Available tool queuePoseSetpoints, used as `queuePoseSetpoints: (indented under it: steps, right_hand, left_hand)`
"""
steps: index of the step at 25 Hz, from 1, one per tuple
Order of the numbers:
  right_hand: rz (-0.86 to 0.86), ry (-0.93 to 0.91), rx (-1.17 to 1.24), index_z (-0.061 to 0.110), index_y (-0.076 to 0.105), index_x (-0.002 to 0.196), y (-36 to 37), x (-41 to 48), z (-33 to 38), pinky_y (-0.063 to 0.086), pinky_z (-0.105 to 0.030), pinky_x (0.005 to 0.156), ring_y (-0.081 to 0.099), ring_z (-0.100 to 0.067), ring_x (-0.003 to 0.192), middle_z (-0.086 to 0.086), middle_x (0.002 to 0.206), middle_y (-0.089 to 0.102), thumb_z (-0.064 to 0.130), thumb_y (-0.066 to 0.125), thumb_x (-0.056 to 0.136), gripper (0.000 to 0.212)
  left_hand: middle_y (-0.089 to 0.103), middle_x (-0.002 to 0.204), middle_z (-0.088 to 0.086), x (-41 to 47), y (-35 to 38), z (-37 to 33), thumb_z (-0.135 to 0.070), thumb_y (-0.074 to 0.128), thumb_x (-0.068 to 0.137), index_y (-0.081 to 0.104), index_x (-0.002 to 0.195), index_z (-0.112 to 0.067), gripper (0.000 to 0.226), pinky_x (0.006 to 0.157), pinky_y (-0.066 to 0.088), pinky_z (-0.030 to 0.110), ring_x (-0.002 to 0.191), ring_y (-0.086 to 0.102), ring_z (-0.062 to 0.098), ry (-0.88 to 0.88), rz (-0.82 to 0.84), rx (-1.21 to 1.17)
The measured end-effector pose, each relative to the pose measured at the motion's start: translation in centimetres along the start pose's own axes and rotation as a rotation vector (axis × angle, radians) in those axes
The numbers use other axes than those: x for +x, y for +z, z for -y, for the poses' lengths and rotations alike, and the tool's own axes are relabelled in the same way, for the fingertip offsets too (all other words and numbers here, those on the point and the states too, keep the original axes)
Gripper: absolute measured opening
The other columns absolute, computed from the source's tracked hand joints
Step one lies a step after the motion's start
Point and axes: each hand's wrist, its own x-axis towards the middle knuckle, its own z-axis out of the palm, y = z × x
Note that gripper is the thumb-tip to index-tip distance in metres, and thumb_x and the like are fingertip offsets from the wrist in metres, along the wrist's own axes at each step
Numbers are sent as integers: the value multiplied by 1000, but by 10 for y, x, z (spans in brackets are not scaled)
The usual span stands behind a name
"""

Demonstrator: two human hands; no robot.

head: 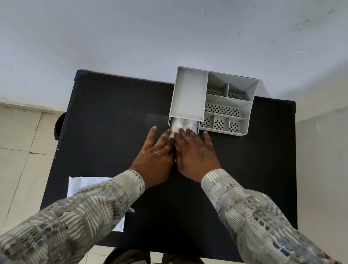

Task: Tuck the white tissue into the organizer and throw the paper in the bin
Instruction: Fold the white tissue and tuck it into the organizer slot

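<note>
Clearly, from the head camera, both hands are flat and working together at the low front slot of the grey organizer [212, 101], which stands at the far edge of the black table [110, 127]. The left hand [156, 151] and right hand [195, 155] lie side by side with fingers spread, neither closed around anything; their fingertips press on the white tissue [184, 126], which is partly inside the slot, its near end hidden under the hands. To finish this step well, I would push with the fingertips low and level, feeding the tissue straight in so it does not bunch against the slot's upper lip (the organizer may slide back if shoved hard). The white paper [83, 188] lies at the table's near left, half under the left sleeve, untouched; no bin is clearly identifiable. Faint blue marks show on the paper, not legible. No brand is visible.
</note>
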Motion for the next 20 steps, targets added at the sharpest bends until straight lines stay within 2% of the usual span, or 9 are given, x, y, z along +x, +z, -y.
queuePoseSetpoints:
  steps: [4,7,9,11,14,17,20]
  right_hand:
    - [121,-10,36,19,32,161,-6,8,-9,13,-65,125,23,-26,158,-5,171,29,47,48,97,71]
    - [-24,-11,41,17,42,155,-6,3,-7,18,-61,125,34,-29,153,-8,163,42,45,61,92,72]
    - [-123,8,-17,17,52,148,4,-5,-5,23,-61,123,41,-29,149,-7,153,55,40,65,91,64]
    - [-115,31,-60,18,57,144,11,-5,-9,22,-62,123,39,-28,150,-4,146,61,34,62,95,51]
    - [-44,28,-65,20,57,143,10,2,-14,16,-62,125,33,-27,154,-1,146,61,29,54,100,44]
    - [-25,6,-55,20,54,145,8,4,-14,13,-61,125,32,-25,155,-1,149,59,27,51,100,46]
    - [-20,-10,-60,20,56,143,5,6,-17,13,-62,125,31,-23,155,0,149,59,27,51,99,45]
  left_hand:
    - [70,142,15,15,-8,6,-26,62,88,72,136,-7,52,124,17,75,149,48,39,-36,14,9]
    - [71,139,12,27,-13,13,-28,69,85,74,131,-9,50,122,20,77,149,48,39,-56,22,-9]
    - [71,139,9,35,-15,16,-33,73,85,78,125,-13,45,123,19,76,148,49,37,-67,61,-41]
    - [71,140,7,38,-17,17,-33,76,85,78,123,-17,41,123,21,73,145,52,35,-85,63,-72]
    - [73,134,10,32,-14,15,-26,79,84,75,125,-14,43,117,37,66,133,62,37,-102,-123,-124]
    - [76,119,9,23,-9,11,-21,76,88,75,114,-13,27,109,46,60,119,68,37,-34,-315,-123]
    - [80,109,6,20,-1,12,-19,74,91,76,109,-13,19,111,44,65,122,68,38,62,-246,-84]
